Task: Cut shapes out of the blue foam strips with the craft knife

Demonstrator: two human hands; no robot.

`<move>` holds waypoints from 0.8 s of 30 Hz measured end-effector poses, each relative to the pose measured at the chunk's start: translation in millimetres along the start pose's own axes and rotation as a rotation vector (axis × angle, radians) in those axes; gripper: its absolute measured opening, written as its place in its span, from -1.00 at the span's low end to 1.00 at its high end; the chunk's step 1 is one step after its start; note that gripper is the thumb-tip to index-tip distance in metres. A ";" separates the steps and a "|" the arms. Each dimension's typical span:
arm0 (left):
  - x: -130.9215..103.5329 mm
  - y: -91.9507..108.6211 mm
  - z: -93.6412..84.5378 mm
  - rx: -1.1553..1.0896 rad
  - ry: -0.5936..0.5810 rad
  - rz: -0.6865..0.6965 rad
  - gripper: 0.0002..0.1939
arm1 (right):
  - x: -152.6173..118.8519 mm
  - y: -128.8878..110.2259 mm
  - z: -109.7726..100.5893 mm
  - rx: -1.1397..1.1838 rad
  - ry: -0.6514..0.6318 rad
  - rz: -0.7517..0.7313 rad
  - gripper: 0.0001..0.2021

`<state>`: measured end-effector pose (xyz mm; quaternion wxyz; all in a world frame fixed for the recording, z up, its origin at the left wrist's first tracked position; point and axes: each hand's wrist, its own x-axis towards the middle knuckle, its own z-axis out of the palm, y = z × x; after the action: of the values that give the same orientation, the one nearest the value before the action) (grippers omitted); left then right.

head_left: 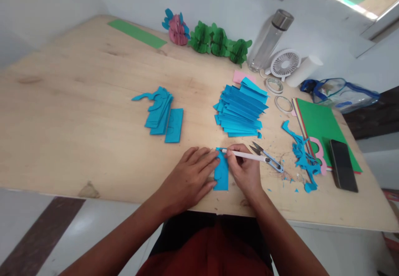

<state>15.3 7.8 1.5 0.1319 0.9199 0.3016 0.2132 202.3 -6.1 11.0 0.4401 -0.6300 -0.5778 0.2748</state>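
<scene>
A small blue paper rectangle (222, 176) lies near the front edge of the table, with a curved outline drawn on it. My left hand (195, 174) rests flat on the table, its fingertips pressing the paper's left side. In my right hand (245, 168) is a slim white pen (246, 155), gripped with its tip at the top of the paper. Just right of that hand lie thread snips (268, 157) with blue handles. Left of my hands sit a stack of blue pieces (160, 112) and a single marked blue rectangle (174, 125).
A fanned pile of blue paper strips (240, 109) lies ahead. Blue scraps (302, 151), a phone (343, 166) and coloured sheets (324, 122) are on the right. Folded-paper green shapes (218, 41), a bottle (269, 41) and a small fan (284, 64) stand along the wall.
</scene>
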 end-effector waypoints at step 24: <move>-0.1 -0.4 1.2 0.018 -0.031 0.017 -0.60 | -18.9 1.5 -3.5 -0.021 0.028 0.034 -0.86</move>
<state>15.6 7.9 0.2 0.1266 0.9267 0.2937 0.1973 202.7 -25.1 8.2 0.4369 -0.6481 -0.5635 0.2676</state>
